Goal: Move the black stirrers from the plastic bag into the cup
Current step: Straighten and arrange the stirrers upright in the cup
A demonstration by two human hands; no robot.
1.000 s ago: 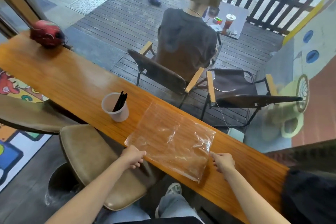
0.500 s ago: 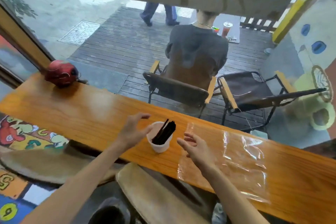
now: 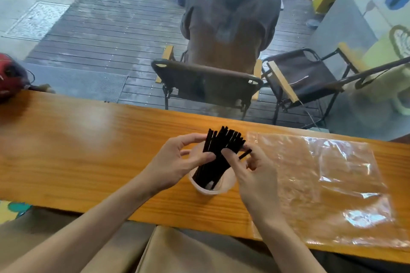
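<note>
2 bare forearms, apparently no sleeves.

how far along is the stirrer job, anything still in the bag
Nearly done: the black stirrers stand in the cup, and the plastic bag lies flat and looks empty. The left hand and right hand pinch the bundle; only tidying seems left.

Black stirrers [image 3: 218,157]: thin flat sticks, bunched, standing tilted in the cup [image 3: 210,187], tops fanned above the rim. Cup: small, white, translucent, upright on the counter [image 3: 88,150]. Plastic bag [image 3: 321,186]: clear, crinkled, flat on the counter just right of the cup.
</note>
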